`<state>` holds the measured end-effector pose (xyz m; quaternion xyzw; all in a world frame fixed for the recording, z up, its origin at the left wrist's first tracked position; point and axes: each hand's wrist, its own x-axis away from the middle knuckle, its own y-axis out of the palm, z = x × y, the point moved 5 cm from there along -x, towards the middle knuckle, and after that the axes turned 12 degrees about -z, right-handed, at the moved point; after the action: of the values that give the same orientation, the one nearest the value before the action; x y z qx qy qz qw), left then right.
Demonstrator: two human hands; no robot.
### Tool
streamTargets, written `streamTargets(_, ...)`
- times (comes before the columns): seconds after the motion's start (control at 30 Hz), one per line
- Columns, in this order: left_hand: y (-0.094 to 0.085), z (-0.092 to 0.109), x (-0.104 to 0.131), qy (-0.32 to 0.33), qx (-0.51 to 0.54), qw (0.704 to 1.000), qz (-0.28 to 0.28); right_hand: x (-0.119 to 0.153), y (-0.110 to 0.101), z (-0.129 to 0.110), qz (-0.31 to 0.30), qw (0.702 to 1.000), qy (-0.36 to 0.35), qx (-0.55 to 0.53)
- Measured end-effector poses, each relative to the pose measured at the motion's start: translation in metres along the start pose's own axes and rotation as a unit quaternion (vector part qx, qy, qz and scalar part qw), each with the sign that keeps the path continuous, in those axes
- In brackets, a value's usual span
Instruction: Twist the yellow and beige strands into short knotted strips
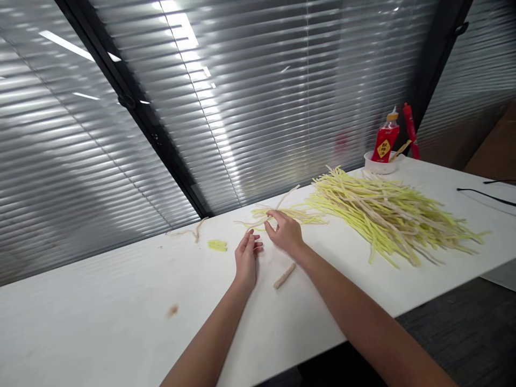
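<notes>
Currently, by my view: right hand (285, 232), fingers curled, at loose strands (308, 216), grip unclear; left hand (245, 260), half-curled, contents indiscernible; strand pile (387, 215), rightward on tabletop (121, 317). Step, I judge: strand handling, calling for light pinching.

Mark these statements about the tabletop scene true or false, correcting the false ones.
1. The red-labelled bottle sits in a round bowl. True.
2. The bottle is nearer the left hand than the right hand. False: it is nearer the right hand.
3. The short beige stick lies right of the left hand. True.
4. The large heap of strands is all blue. False: it is yellow and beige.
</notes>
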<state>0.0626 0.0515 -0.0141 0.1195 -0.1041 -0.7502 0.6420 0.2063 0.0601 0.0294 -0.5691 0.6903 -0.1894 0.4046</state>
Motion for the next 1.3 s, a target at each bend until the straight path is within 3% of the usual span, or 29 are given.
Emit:
streamTargets(0.43,0.001,0.001,0.001,0.023,0.042,0.999,-0.016,0.007,0.015,-0.013,-0.084,0.979,-0.178,0.046)
streamTargets(0.73,0.001,0.001,0.002,0.017,0.068,0.997,0.015,0.012,0.018,-0.023,-0.119,0.954,-0.272,0.05)
streamTargets(0.97,0.0,0.003,0.002,-0.007,0.109,0.994,0.017,0.011,0.019,-0.027,-0.161,0.945,-0.282,-0.025)
streamTargets(1.17,0.004,0.004,-0.001,-0.01,0.169,0.985,-0.044,0.007,0.026,-0.024,-0.192,0.943,-0.26,-0.079)
streamTargets(1.3,0.002,0.005,-0.004,-0.005,0.193,0.98,-0.037,0.006,0.03,-0.022,-0.21,0.94,-0.238,-0.129)
